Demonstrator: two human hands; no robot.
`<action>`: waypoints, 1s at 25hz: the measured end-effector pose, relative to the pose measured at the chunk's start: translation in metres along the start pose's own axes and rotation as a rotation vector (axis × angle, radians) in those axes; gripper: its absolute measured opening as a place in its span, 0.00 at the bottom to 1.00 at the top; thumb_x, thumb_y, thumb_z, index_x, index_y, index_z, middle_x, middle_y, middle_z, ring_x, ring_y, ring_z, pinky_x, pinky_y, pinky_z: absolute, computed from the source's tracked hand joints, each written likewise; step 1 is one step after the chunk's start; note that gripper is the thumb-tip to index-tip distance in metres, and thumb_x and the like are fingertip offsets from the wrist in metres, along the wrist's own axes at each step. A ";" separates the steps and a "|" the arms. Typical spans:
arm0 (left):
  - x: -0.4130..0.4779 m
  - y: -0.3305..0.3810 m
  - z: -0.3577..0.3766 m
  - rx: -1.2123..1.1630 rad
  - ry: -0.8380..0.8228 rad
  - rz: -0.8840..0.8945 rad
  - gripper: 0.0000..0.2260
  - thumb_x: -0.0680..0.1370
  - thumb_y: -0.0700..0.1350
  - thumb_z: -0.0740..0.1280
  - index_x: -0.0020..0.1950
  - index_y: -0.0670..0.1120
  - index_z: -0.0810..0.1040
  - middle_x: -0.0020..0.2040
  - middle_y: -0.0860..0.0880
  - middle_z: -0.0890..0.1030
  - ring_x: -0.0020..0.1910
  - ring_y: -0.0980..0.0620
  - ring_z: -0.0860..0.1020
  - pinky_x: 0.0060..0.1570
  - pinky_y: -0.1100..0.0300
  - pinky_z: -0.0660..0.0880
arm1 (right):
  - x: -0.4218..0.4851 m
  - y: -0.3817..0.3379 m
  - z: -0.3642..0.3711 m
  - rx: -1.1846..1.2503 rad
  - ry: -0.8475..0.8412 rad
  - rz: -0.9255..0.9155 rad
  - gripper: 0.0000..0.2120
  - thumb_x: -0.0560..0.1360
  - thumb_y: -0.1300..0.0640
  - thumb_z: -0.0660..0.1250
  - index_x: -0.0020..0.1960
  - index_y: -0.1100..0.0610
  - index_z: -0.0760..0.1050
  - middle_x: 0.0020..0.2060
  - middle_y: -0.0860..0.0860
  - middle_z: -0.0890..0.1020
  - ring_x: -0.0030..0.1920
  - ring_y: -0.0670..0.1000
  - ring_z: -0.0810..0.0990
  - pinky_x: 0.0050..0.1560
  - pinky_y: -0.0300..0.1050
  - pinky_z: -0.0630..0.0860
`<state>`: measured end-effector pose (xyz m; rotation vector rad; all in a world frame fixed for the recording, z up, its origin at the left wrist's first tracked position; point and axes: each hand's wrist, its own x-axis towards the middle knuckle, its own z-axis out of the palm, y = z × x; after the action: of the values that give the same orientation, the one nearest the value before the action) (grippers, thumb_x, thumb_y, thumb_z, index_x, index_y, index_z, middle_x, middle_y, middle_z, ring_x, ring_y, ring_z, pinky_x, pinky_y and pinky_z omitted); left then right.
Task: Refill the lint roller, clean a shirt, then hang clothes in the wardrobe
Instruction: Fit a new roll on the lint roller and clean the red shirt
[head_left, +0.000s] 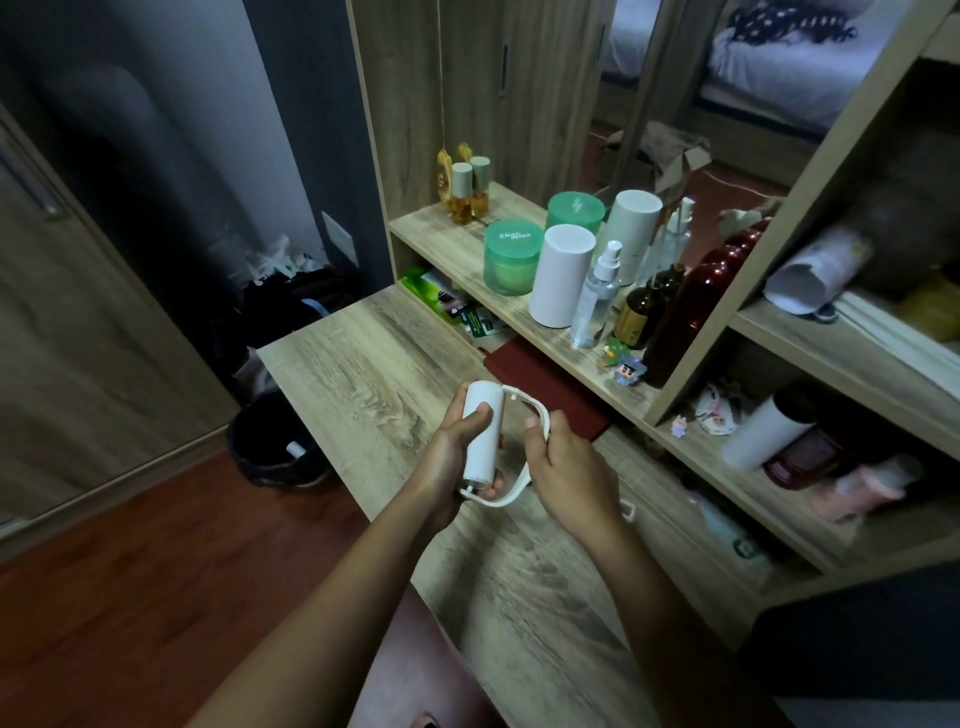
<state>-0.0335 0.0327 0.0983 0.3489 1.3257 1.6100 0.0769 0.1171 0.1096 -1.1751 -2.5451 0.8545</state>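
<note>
Refill step, judged to be under way.

Left hand wraps the white roll of the lint roller, thumb laid along its side, fingers curled behind. The roll is held near upright, tilted slightly away. Right hand pinches the curved white handle at its upper bend, thumb on top. The handle arcs round the right side of the roll and meets it at the lower end, beneath the left palm. The handle's upper tip sits just beside the roll's top end. Whether its pin is seated there is too small to tell.

Judgement: the two-handed hold fits the job. One hand steadies the roll while the other flexes the handle so the free end can snap in. Both hands are above the counter, so a dropped part would land on wood.

The roll lies between the hands, gripped by the left and joined to the right only through the handle. A white tube lies in the waste bin on the floor, left of the counter.
</note>
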 end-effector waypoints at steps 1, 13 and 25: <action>0.000 0.000 0.002 0.049 0.020 0.013 0.14 0.78 0.50 0.63 0.53 0.72 0.73 0.44 0.49 0.78 0.37 0.54 0.79 0.29 0.58 0.74 | -0.001 -0.001 0.001 -0.002 -0.002 0.015 0.15 0.80 0.43 0.47 0.47 0.53 0.64 0.36 0.50 0.78 0.42 0.56 0.79 0.40 0.48 0.71; -0.010 -0.004 0.006 0.364 0.208 0.246 0.18 0.72 0.56 0.65 0.60 0.72 0.70 0.51 0.60 0.80 0.48 0.49 0.79 0.52 0.49 0.76 | -0.004 -0.010 -0.001 0.370 -0.033 0.098 0.17 0.80 0.44 0.47 0.49 0.54 0.68 0.29 0.50 0.82 0.35 0.56 0.83 0.40 0.57 0.81; -0.019 -0.010 -0.006 0.637 0.184 0.342 0.24 0.72 0.58 0.65 0.68 0.66 0.65 0.63 0.62 0.75 0.58 0.56 0.76 0.53 0.62 0.73 | -0.013 -0.018 0.012 0.334 0.171 0.100 0.17 0.80 0.47 0.48 0.48 0.54 0.72 0.24 0.43 0.73 0.35 0.49 0.78 0.38 0.44 0.67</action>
<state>-0.0240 0.0129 0.0934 0.8649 1.9984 1.4757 0.0698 0.0932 0.1111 -1.2149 -2.1219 1.0983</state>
